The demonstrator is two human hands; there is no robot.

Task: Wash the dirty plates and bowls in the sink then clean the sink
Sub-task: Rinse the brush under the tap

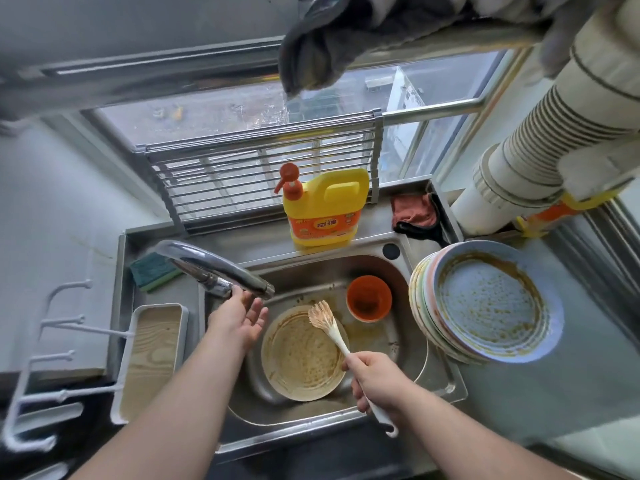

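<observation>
Right hand [375,382] grips the dish brush [332,332], handle running toward 11 o'clock over the dirty plate [301,355]; left hand [242,317], fingers loose, reaches the faucet [211,268]

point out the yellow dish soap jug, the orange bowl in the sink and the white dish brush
yellow dish soap jug [325,209], head view, front label
orange bowl [369,298], head view, inside bottom
white dish brush [335,336], head view, handle neck

Yellow detergent bottle [325,207], orange pump; orange bowl [369,298]; blue plate [491,299] smeared brown; green sponge [154,271].
</observation>
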